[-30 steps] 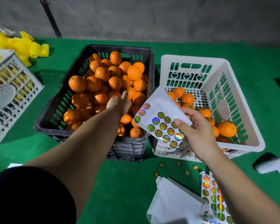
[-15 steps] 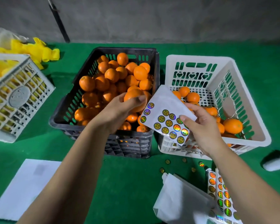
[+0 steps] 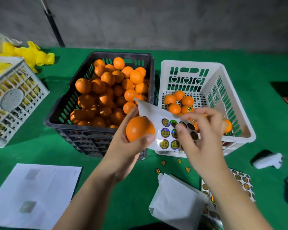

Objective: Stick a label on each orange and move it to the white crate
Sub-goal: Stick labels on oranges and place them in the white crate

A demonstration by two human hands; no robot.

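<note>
Before the black crate (image 3: 70, 112), left hand (image 3: 123, 151) grips an orange (image 3: 139, 130); right hand (image 3: 201, 135) pinches the label sheet (image 3: 158, 128).

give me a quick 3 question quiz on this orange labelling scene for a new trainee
1. True or false: the left hand grips an orange that is also pinning the sticker sheet.
2. Which crate holds more oranges? A) the black crate B) the white crate C) both hold the same
3. Short answer: what are the right hand's fingers touching?

Key
1. True: the sheet's edge is caught between the thumb and the orange.
2. A: the black crate is nearly full, the white one has only a few.
3. The stickers on the sheet, as if about to peel one off.
</note>
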